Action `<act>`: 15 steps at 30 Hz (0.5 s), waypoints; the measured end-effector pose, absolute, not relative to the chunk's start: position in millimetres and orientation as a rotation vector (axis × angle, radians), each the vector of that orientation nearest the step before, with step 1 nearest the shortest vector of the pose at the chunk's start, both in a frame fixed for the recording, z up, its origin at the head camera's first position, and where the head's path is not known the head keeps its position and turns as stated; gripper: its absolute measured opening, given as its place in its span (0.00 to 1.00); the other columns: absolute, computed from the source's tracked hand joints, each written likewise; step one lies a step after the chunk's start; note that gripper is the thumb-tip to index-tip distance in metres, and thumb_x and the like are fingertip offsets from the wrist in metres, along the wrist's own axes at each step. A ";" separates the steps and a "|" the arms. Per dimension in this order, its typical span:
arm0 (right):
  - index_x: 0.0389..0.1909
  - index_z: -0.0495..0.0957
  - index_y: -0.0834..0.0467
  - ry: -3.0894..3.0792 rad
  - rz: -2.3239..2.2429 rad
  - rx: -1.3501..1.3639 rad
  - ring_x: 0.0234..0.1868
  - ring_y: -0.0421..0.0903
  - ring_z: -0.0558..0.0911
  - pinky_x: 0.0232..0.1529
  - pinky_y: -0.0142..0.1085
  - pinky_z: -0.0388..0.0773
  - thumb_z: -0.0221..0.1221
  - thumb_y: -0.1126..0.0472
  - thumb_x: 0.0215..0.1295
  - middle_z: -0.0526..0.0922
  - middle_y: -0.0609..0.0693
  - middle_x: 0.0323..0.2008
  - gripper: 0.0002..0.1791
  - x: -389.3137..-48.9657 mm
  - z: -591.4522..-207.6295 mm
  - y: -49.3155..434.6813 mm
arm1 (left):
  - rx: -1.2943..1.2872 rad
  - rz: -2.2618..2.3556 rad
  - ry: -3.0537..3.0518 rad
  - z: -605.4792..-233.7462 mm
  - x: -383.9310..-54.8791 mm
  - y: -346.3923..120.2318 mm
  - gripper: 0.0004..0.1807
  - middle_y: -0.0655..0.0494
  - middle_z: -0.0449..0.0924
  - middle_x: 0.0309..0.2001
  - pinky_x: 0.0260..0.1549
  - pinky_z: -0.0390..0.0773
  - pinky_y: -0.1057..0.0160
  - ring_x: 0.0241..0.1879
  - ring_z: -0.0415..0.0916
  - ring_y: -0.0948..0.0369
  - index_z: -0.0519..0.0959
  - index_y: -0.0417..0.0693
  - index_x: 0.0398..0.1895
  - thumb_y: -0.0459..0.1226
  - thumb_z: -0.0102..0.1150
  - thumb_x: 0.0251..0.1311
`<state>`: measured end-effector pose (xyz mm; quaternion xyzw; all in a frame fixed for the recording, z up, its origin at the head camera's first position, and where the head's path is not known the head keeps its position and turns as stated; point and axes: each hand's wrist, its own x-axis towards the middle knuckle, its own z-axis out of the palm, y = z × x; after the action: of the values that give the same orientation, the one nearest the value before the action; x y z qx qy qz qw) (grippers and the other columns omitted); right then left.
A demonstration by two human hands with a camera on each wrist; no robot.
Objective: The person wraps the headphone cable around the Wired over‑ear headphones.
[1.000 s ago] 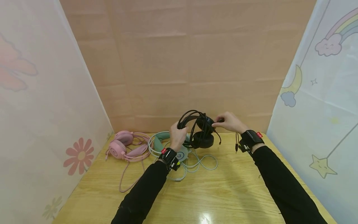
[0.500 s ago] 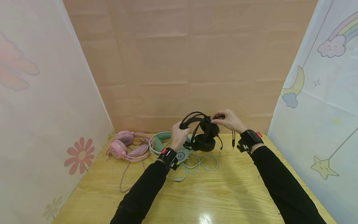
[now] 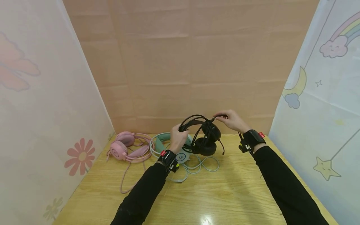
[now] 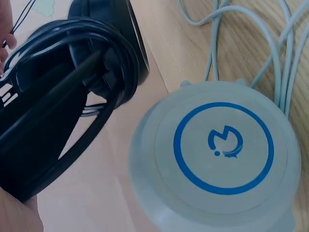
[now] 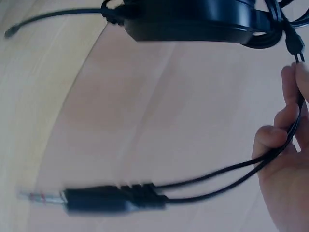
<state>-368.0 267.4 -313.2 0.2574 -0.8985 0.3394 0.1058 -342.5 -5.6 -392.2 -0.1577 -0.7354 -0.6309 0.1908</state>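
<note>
A black headset (image 3: 206,146) hangs over the back of the table, held by the headband in my left hand (image 3: 178,137). In the left wrist view, loops of black cable (image 4: 128,63) wrap around the headband and an ear cup. My right hand (image 3: 232,121) pinches the thin cable just past the point where it splits in two. The right wrist view shows the two strands running from those fingers to a jack plug (image 5: 106,199), which dangles free. The headset's microphone boom (image 5: 63,14) sticks out from an ear cup.
A mint-green headset (image 4: 222,150) lies on the table under and beside my left hand, its pale cord (image 3: 211,170) looped to the right. To its left lies a pink headset (image 3: 119,150). A brown-papered wall (image 3: 189,62) stands behind the wooden table (image 3: 219,193).
The black headset has dropped slightly and shifted a little right. My right hand has moved its pinch from beside the ear cup to the thin cable above it.
</note>
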 end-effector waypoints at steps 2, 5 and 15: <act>0.54 0.81 0.62 -2.637 1.023 0.718 0.47 0.55 0.80 0.46 0.43 0.76 0.54 0.62 0.73 0.82 0.62 0.51 0.14 -368.2 -313.6 268.2 | -0.456 -1.821 -2.043 -392.6 -343.3 -7.0 0.09 0.59 0.54 0.12 0.18 0.53 0.65 0.13 0.48 0.62 0.70 0.47 0.22 0.30 0.56 0.58; 0.53 0.81 0.63 -2.604 1.065 0.675 0.51 0.58 0.80 0.51 0.50 0.76 0.54 0.61 0.73 0.82 0.63 0.52 0.14 -368.7 -315.1 268.9 | -0.478 -1.894 -2.009 -392.9 -344.7 -8.6 0.09 0.60 0.54 0.12 0.16 0.55 0.65 0.11 0.50 0.63 0.70 0.48 0.23 0.31 0.54 0.60; 0.50 0.83 0.63 -2.616 0.831 0.576 0.42 0.58 0.79 0.41 0.47 0.75 0.56 0.61 0.72 0.80 0.63 0.46 0.13 -374.2 -333.0 268.5 | -0.604 -2.294 -1.824 -395.9 -344.1 -16.0 0.19 0.62 0.52 0.09 0.16 0.51 0.63 0.12 0.42 0.62 0.60 0.46 0.15 0.28 0.43 0.66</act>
<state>-374.2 268.5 -333.0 0.2025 -0.9196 0.2921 0.1675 -344.1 -16.0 -395.9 -0.2013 -0.6079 -0.7644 0.0746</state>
